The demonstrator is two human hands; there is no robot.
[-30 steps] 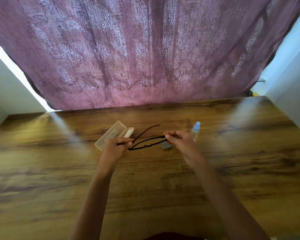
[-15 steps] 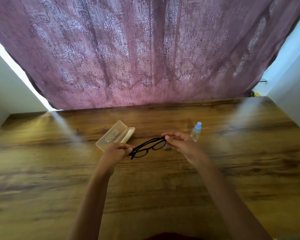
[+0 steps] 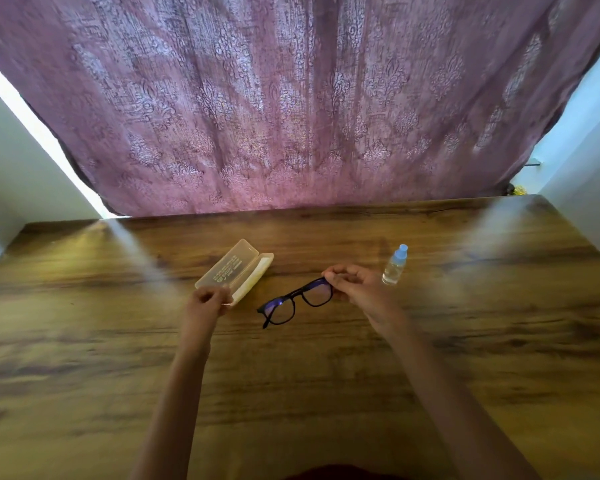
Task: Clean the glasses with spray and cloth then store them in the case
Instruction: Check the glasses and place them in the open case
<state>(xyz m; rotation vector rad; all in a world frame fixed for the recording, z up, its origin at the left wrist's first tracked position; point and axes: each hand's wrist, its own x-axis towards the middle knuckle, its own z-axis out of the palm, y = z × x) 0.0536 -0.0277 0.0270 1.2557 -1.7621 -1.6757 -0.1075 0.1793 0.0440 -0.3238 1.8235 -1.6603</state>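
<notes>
Black-framed glasses (image 3: 293, 301) hang folded just above the wooden table (image 3: 291, 393). My right hand (image 3: 357, 289) pinches their right end. My left hand (image 3: 205, 303) is off the glasses, with its fingers curled at the near corner of the case (image 3: 234, 271). I cannot tell whether it grips that corner. The case is translucent yellowish plastic and lies open, lid tilted back to the left. A small clear spray bottle (image 3: 394, 266) with a blue cap stands upright just right of my right hand. No cloth shows.
A purple patterned curtain (image 3: 291, 105) hangs along the table's far edge. White walls close in on the left (image 3: 11, 174) and on the right (image 3: 589, 174). Bare wood stretches on both sides and toward me.
The glasses' arms were folded shut. My left hand let go of the frame and moved left to the case. My right hand keeps the glasses, now tilted with the lenses facing me.
</notes>
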